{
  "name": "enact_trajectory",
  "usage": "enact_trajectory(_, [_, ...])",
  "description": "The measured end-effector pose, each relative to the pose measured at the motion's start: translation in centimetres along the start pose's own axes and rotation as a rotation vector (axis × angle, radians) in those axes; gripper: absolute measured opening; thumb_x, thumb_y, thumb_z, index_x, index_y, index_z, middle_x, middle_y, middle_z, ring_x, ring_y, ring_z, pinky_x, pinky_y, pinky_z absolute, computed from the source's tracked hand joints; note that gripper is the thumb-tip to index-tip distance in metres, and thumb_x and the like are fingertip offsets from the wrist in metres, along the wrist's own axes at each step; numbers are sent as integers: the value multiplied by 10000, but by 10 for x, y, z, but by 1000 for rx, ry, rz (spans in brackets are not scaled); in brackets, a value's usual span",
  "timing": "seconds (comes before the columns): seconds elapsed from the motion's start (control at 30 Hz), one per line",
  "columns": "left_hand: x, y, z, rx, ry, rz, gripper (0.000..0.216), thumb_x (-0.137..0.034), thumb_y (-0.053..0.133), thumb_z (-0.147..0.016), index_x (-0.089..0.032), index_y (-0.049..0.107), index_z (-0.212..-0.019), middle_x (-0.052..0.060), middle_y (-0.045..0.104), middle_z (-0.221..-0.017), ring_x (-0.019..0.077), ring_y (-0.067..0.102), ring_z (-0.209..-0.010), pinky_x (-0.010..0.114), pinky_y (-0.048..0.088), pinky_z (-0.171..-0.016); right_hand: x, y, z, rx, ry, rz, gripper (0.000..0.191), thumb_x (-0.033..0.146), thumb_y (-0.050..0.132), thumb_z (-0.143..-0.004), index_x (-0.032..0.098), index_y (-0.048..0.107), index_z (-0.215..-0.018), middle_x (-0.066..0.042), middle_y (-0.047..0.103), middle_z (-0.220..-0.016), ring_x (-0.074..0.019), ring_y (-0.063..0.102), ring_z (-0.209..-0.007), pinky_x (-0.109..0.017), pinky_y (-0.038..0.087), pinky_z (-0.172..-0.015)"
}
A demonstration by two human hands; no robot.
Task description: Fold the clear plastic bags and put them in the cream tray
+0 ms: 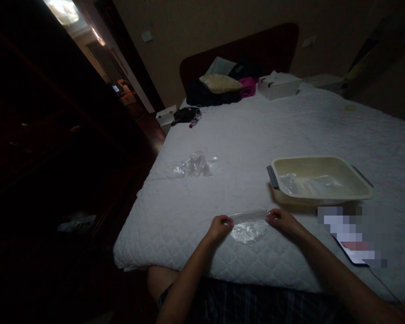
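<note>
Stretched between my two hands is a clear plastic bag (249,227), its upper edge pulled nearly straight just over the near side of the bed. My left hand (221,226) pinches its left corner. The right corner is pinched by my right hand (283,220). Beyond, to the left, a crumpled heap of clear plastic bags (195,165) lies on the white quilt (236,139). At the right sits a cream plastic basin (324,198) with grey handles; some clear plastic (324,182) lies inside it.
A blurred-out phone or tablet (353,243) with a cable lies right of my right arm. At the bed's far end are a cushion (221,83), a pink roll (247,87), a white box (278,86), a black bag (187,115) and a small bottle (195,120).
</note>
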State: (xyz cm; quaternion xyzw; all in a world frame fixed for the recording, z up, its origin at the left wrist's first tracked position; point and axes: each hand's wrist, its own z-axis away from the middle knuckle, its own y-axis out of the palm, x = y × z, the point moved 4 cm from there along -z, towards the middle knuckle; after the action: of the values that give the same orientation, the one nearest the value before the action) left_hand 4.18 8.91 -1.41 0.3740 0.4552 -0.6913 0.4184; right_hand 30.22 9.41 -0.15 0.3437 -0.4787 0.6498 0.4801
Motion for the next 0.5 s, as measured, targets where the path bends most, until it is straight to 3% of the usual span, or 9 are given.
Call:
enact_trajectory(0.1, [-6,-3,7,-20,77,-53,91,-116,538,-667,-120,600,-734,-7,560,-673,98,506,-639,191,391,-592,8,2,6,12,-100,52,224,364,625,-540,175,546,-630,5,578,-587,-154,536,-582,-261,411,-533])
enact_trajectory(0.23, [-15,-8,21,-36,232,-185,157,-92,511,-666,-162,599,-774,2,553,-784,122,507,-751,224,403,-706,8,4,12,70,-124,74,168,295,564,-582,177,536,-698,23,553,-569,-145,529,-561,-242,401,-499])
enact_trajectory(0.33, [-18,-7,33,-7,418,-429,237,-83,457,-707,-193,601,-859,33,564,-937,140,517,-827,250,405,-760,6,-2,18,90,-179,118,314,220,541,-578,173,556,-888,-35,631,-807,-170,580,-677,-284,470,-609])
enact_trajectory(0.4, [-14,-4,37,7,453,-549,260,-92,444,-724,-207,600,-898,42,573,-988,150,529,-828,260,411,-759,10,-7,24,33,-256,205,442,192,495,-610,172,525,-1050,-87,611,-1016,-197,598,-810,-340,483,-740])
enact_trajectory(0.5, [-8,0,38,8,428,-593,202,-159,451,-768,-214,607,-884,41,609,-907,159,549,-785,255,424,-738,27,-4,42,-177,-461,438,488,162,403,-693,176,478,-1175,-117,528,-1193,-246,508,-1081,-428,392,-930])
